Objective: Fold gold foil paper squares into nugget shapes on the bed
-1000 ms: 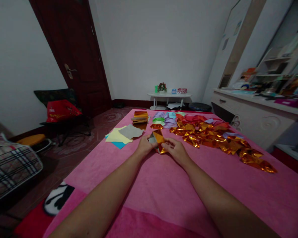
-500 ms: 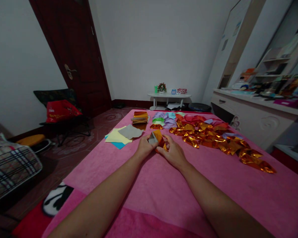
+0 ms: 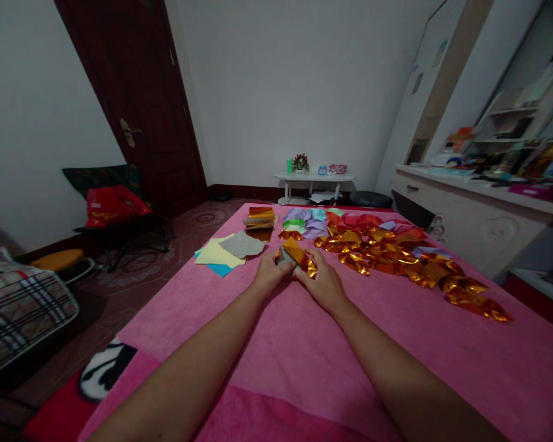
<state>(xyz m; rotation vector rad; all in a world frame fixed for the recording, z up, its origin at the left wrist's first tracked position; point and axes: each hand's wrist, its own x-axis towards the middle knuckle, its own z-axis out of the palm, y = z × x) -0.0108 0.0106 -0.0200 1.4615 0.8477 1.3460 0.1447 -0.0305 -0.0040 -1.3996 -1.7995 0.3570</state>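
Between my two hands is a partly folded piece of gold foil paper [image 3: 295,250], its grey underside showing on the left. My left hand [image 3: 270,273] is closed on the grey side, thumb on top. On the gold side, my right hand [image 3: 321,279] grips it with thumb and fingers. Just left of them lie loose sheets: a grey sheet [image 3: 242,244], a yellow sheet [image 3: 216,253] and a blue sheet [image 3: 221,270]. Behind stands a stack of gold foil sheets [image 3: 260,216]. Many folded gold foil pieces [image 3: 387,252] spread to the right.
A pink cloth [image 3: 276,368] covers the table. Folded purple paper pieces [image 3: 311,224] and red paper pieces [image 3: 359,220] lie toward its far edge. Beyond stand a small white table [image 3: 313,177], a chair with a red bag [image 3: 115,205], and a white dresser [image 3: 465,202] at right.
The foil paper has turned slightly between my hands, and its grey flap now lies lower and more folded over. My fingers have shifted a little; the rest looks unchanged.
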